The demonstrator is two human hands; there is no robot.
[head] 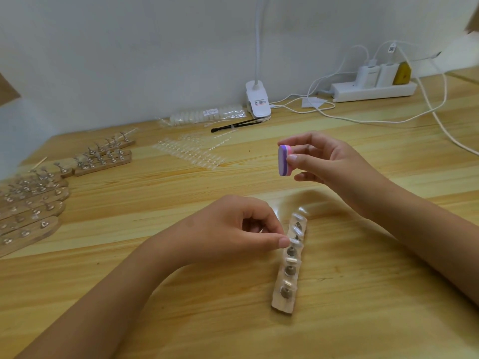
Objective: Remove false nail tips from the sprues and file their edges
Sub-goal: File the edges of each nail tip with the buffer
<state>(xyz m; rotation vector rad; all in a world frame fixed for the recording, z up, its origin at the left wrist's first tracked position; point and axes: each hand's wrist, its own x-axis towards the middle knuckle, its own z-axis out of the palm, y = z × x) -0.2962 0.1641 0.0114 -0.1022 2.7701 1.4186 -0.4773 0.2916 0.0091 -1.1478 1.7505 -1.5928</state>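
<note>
A pale wooden table (181,294) fills the frame. A wooden nail stand (288,265) lies lower centre, more wooden stands (33,203) at left, and clear nail-tip sprues (189,151) at upper centre. A clip lamp (258,102) and a white power strip (373,91) sit along the top edge.

Wood table (181,193) w/ white clip lamp (258,102) top center by the wall, white power strip (373,90) w/ chargers & cables upper right, black tweezers (234,125) just left of lamp base.
</note>
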